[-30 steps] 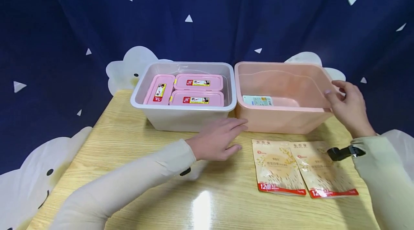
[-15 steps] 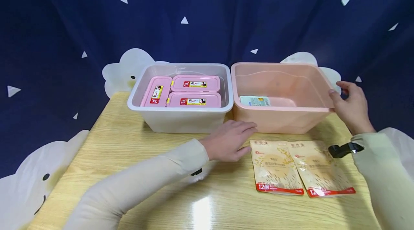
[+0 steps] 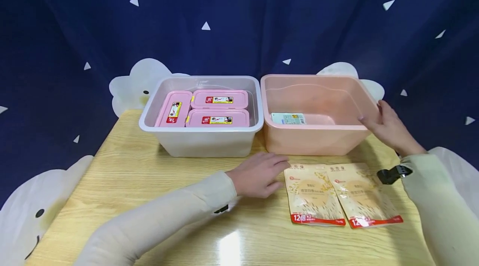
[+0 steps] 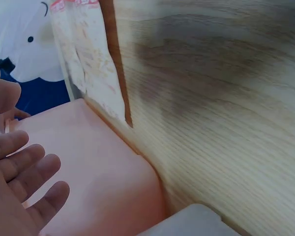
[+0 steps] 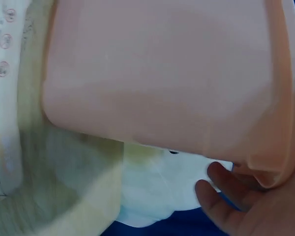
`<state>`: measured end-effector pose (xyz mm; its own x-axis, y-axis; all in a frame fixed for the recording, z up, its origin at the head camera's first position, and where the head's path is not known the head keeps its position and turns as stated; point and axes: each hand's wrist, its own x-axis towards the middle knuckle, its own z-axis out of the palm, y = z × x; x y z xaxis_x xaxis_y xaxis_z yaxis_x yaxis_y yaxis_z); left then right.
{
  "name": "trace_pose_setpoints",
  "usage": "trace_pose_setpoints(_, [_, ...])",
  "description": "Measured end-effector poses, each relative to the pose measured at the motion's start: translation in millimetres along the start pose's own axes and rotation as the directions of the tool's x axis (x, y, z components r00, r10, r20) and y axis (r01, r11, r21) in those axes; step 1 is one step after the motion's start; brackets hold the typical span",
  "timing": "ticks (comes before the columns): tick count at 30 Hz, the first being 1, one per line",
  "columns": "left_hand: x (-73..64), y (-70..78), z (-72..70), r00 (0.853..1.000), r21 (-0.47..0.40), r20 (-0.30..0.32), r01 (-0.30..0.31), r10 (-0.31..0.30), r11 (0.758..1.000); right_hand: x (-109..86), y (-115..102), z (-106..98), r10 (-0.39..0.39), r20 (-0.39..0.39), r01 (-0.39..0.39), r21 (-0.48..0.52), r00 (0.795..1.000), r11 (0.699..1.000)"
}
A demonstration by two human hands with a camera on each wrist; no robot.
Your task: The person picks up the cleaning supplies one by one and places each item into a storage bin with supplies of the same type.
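Observation:
In the head view a pink plastic bin (image 3: 312, 140) stands at the right of the table, a pale blue-green printed packet (image 3: 288, 118) lying at its bottom. My right hand (image 3: 396, 134) holds the bin's right rim near the front corner, thumb over the edge; the right wrist view shows fingers (image 5: 214, 199) outside, beneath the rim. Slightly spread, my left hand (image 3: 258, 175) hovers in front of the bins, holding nothing. Its fingertips are near the upper left corner of a cream pouch with a red band (image 3: 313, 195). A matching pouch (image 3: 363, 193) lies beside it.
A white bin (image 3: 202, 144) stands left of the pink one, with three lidded pink boxes (image 3: 217, 99) inside. Both bins rest on a wooden table (image 3: 149, 174). A dark blue curtain (image 3: 239, 45) with white triangles hangs close behind.
My right hand has shifted inward along the pink bin's rim, its thumb now by the front corner. The left hand has come right and nearer the pouch. The whole head view has shifted slightly.

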<state>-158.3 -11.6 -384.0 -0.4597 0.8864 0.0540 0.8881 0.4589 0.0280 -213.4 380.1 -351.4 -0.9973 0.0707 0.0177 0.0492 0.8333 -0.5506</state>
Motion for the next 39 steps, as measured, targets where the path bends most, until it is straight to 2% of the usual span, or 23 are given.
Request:
trace_pose_setpoints(4, [-2.8, -2.3, 2.1, 1.0, 0.006, 0.014, -0.021, 0.02, 1.0, 4.4, 0.6, -5.7, 0.057, 0.016, -0.056, -0.057, 0.998, 0.997])
trace_pose_setpoints(9, [-6.3, -5.5, 8.1, 0.999, -0.008, 0.032, -0.012, 0.012, 1.0, 13.2, 1.6, 0.5, 0.115, 0.004, -0.115, 0.011, 0.993, 0.993])
trace_pose_setpoints(12, [-7.1, -5.7, 14.3, 0.999, -0.009, 0.032, -0.007, 0.008, 1.0, 15.5, 5.2, 2.9, 0.071, -0.009, -0.07, 0.038, 0.997, 0.997])
trace_pose_setpoints(16, [-6.3, -4.6, 20.4, 0.999, -0.023, 0.048, -0.009, 0.01, 1.0, 13.2, 14.0, 3.3, 0.018, 0.031, -0.021, 0.088, 0.999, 0.996])
trace_pose_setpoints(21, [-2.0, -5.1, 20.6, 0.999, -0.044, 0.048, -0.006, 0.008, 0.999, 10.9, 22.1, 6.2, 0.046, 0.04, -0.052, 0.171, 0.998, 0.984])
trace_pose_setpoints(26, [9.3, -6.6, 21.8, 1.0, -0.054, 0.015, -0.015, 0.016, 0.998, 13.1, 21.0, 5.8, 0.045, 0.0, -0.044, 0.203, 0.999, 0.978])
trace_pose_setpoints(32, [33.8, -2.1, 36.7, 0.994, -0.162, -0.093, 0.044, -0.06, 0.986, 13.3, 18.8, 3.2, 0.037, -0.01, -0.034, 0.23, 0.999, 0.973])
trace_pose_setpoints(35, [40.3, 2.9, 44.0, 0.993, -0.198, -0.087, 0.057, -0.076, 0.979, 13.5, 19.2, 3.6, 0.036, 0.013, -0.039, 0.235, 0.999, 0.971])
trace_pose_setpoints(39, [47.1, 4.5, 55.0, 0.994, -0.195, -0.068, 0.076, -0.091, 0.978, 12.6, 20.1, 5.1, 0.045, 0.03, -0.051, 0.234, 0.999, 0.971])
